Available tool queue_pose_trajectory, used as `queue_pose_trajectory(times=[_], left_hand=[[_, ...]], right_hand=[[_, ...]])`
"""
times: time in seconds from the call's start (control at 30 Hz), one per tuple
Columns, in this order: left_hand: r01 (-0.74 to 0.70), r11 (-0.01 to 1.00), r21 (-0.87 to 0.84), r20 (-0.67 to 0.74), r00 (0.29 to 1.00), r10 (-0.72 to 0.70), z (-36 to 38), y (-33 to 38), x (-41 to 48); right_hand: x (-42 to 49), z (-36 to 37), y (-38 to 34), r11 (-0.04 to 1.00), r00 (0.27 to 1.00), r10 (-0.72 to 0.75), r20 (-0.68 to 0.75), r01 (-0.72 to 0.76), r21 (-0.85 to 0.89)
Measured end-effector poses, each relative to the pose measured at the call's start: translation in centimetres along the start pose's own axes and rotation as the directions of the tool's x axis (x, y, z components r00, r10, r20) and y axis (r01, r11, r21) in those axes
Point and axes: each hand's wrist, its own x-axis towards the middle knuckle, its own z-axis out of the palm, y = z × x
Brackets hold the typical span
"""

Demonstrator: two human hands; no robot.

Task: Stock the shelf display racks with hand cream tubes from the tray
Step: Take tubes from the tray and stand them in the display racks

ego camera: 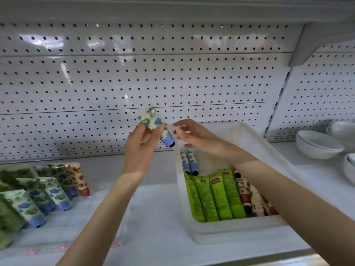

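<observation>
Pinching cream-and-blue floral hand cream tube (156,125) in left hand (141,144), raised above white shelf (153,217), cap down, right hand (196,138) loosely spread beside it over white plastic tray (238,230).

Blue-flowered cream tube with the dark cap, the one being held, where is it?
Centre of the head view: the left hand holds the blue-flowered tube up before the white pegboard, just left of the white plastic tray.

tubes (217,196), print too blurred to read
</observation>
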Motion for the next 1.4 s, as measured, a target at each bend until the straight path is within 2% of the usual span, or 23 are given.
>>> queue_pose_trajectory(times=[0.17,0.27,0.4,0.47,0.57,0.8,1.03,1.2,1.4], left_hand=[[0.06,0.994,-0.086,0.034,0.998,-0.058,-0.3,-0.1,-0.4],[0.081,0.99,-0.113,0.055,0.996,-0.075,-0.4,0.0,-0.8],[0.115,0.985,-0.127,0.084,0.991,-0.105,-0.6,0.0,-1.2],[0.124,0.985,-0.123,0.095,0.989,-0.113,-0.9,0.0,-1.4],[0.14,0.982,-0.128,0.11,0.986,-0.126,-1.3,-0.1,-1.6],[0.166,0.982,-0.092,0.113,0.981,-0.155,-1.6,-0.5,-2.0],[0.182,0.98,-0.077,0.086,0.981,-0.176,-1.3,0.0,-2.7],[0.197,0.977,-0.077,0.058,0.979,-0.193,-1.2,0.5,-3.3],[0.199,0.977,-0.076,-0.017,0.979,-0.201,-1.4,1.9,-4.1]], right_hand=[[0.6,-1.0,2.6,0.948,0.946,0.31,-0.091,-0.315,-0.053],[0.6,-1.1,4.5,0.888,0.883,0.459,-0.097,-0.457,0.047],[0.6,-1.5,6.6,0.83,0.842,0.537,0.055,-0.539,0.14],[0.8,-1.0,6.6,0.771,0.814,0.579,0.032,-0.561,0.302],[0.9,-0.6,6.8,0.71,0.774,0.633,0.026,-0.594,0.378],[1.1,0.0,6.4,0.662,0.776,0.611,0.158,-0.61,0.434],[0.8,-0.1,5.8,0.689,0.817,0.537,0.211,-0.569,0.449],[0.8,0.0,4.7,0.783,0.888,0.437,0.141,-0.453,0.427],[0.6,-2.3,1.5,0.89,0.974,0.226,-0.029,-0.194,0.412]])
